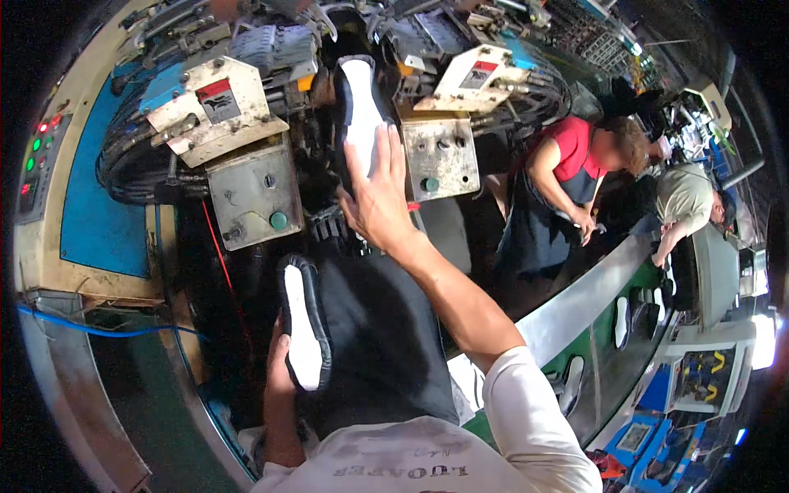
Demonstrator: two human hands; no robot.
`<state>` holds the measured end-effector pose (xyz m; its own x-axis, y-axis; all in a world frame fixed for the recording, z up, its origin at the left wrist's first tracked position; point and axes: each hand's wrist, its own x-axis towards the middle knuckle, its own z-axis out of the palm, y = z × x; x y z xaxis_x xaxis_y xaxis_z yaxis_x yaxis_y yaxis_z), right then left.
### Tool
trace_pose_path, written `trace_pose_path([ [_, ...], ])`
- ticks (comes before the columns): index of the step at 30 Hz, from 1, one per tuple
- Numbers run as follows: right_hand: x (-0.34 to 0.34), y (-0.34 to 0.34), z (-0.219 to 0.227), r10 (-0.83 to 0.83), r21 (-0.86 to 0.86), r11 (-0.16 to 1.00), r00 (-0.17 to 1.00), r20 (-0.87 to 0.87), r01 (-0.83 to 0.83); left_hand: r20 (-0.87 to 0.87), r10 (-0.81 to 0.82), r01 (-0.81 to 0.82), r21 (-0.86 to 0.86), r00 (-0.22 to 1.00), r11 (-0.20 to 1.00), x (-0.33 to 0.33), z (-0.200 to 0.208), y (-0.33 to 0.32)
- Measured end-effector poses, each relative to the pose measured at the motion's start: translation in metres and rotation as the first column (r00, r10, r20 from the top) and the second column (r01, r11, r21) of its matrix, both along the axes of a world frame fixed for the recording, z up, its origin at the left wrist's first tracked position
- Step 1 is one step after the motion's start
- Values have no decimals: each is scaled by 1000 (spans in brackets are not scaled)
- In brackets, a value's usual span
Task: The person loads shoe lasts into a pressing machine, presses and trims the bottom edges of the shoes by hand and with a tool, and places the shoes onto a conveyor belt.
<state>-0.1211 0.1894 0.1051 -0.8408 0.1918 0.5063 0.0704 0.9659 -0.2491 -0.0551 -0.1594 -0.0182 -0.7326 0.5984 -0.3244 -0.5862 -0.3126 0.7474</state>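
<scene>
Low in the middle, my left hand [281, 355] is closed around the side of a black shoe upper [304, 329] turned bottom up, its white insole facing me. Most of that hand's fingers are hidden behind the shoe. My right hand [380, 197] reaches forward, fingers stretched out and lying on the white bottom of a second shoe upper [360, 103]. This second one sits toe away from me in the middle of a machine, between its two side units; its near end is covered by my hand.
Metal boxes with green buttons [279, 220] [429, 184] flank the second shoe. A control panel [41, 164] with lit buttons is at far left. On the right, a green conveyor [596, 370] carries several shoes, and a person in red [567, 164] and another in beige [686, 197] work beside it.
</scene>
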Motion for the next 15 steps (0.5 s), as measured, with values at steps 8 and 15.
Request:
trace_pose_path([
  [8, -76, 25, 10, -42, 19, 999, 994, -96, 44, -60, -90, 86, -62, 994, 994, -6, 3, 25],
  [15, -150, 70, 26, -35, 31, 999, 991, -129, 40, -82, -143, 136, -89, 986, 987, -23, 3, 58],
])
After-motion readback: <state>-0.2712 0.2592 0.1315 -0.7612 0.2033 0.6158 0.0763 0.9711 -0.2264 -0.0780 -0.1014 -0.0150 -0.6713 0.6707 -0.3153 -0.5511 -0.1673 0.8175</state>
